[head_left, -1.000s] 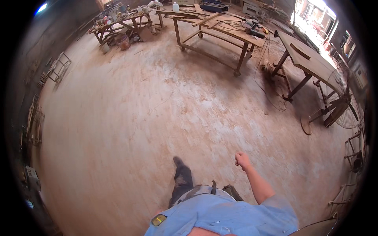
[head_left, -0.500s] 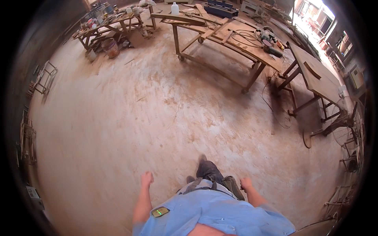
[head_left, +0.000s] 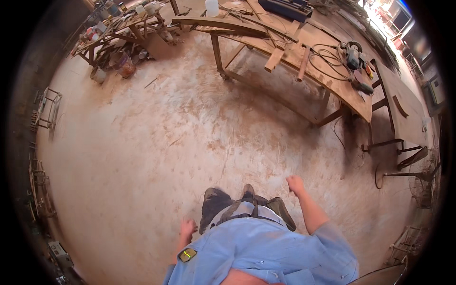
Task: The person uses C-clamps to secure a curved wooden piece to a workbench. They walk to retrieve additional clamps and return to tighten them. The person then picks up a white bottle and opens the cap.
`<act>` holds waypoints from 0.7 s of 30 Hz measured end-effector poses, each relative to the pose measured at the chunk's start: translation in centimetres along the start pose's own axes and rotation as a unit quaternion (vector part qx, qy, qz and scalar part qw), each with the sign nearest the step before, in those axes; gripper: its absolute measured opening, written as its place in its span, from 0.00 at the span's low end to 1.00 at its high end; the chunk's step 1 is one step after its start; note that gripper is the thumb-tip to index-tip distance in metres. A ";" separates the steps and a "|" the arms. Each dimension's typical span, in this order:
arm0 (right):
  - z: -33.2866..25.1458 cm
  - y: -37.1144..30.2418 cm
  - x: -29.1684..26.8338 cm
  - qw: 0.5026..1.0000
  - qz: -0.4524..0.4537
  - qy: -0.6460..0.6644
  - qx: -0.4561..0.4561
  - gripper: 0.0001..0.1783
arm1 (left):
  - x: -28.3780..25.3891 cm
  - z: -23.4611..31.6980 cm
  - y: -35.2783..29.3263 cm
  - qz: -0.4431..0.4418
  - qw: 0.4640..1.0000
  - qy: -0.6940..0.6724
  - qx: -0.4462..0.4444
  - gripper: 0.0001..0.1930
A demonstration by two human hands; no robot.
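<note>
Both my hands swing beside my body above the dusty floor (head_left: pixel 156 156). My right hand (head_left: pixel 295 184) is stretched forward, its fingers curled into a loose fist with nothing seen in it. Lower and closer to my hip hangs my left hand (head_left: pixel 188 227), slightly blurred, its fingers curled in and no object visible. Neither hand touches anything. Ahead stands a wooden worktable (head_left: pixel 349 102). On it lie a corded power tool (head_left: pixel 352 57), a second power tool (head_left: pixel 362 85) and some wood strips (head_left: pixel 303 64).
A white bottle (head_left: pixel 212 8) and a dark blue case (head_left: pixel 285 8) sit farther along the worktable. To its right, another table (head_left: pixel 406 123) bears a curved wood piece (head_left: pixel 400 106); a fan (head_left: pixel 420 185) stands nearer. A cluttered bench and a bucket (head_left: pixel 122 64) are far left.
I have walked forward, so the worktable appears closer. My right hand has swung forward and my left hand back toward my hip. The legs have changed position in the stride.
</note>
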State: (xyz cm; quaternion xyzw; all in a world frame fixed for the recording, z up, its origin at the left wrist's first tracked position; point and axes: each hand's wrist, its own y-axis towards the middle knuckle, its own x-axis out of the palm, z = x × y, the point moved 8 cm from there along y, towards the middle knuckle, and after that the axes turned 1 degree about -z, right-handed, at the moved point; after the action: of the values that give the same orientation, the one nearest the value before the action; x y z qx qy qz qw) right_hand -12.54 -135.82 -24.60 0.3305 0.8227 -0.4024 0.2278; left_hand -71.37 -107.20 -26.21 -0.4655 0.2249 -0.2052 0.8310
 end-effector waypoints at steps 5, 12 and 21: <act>-18.6 10.4 -2.3 0.996 0.027 0.088 0.008 0.19 | -2.5 4.0 5.0 -0.006 0.990 0.134 -0.042 0.13; -22.8 14.8 4.7 0.975 0.009 0.150 0.162 0.20 | -10.3 29.6 22.3 -0.017 0.999 0.001 0.029 0.12; -29.9 21.9 12.3 0.923 -0.012 0.275 0.269 0.18 | -14.2 72.3 30.4 0.053 0.976 0.074 0.200 0.26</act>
State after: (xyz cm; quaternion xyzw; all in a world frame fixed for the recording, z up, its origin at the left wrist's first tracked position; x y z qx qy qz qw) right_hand -8.17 -97.01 -26.55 0.4669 0.7178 -0.5048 -0.1096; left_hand -38.14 -35.43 -16.32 -0.2609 0.2645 -0.2359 0.8980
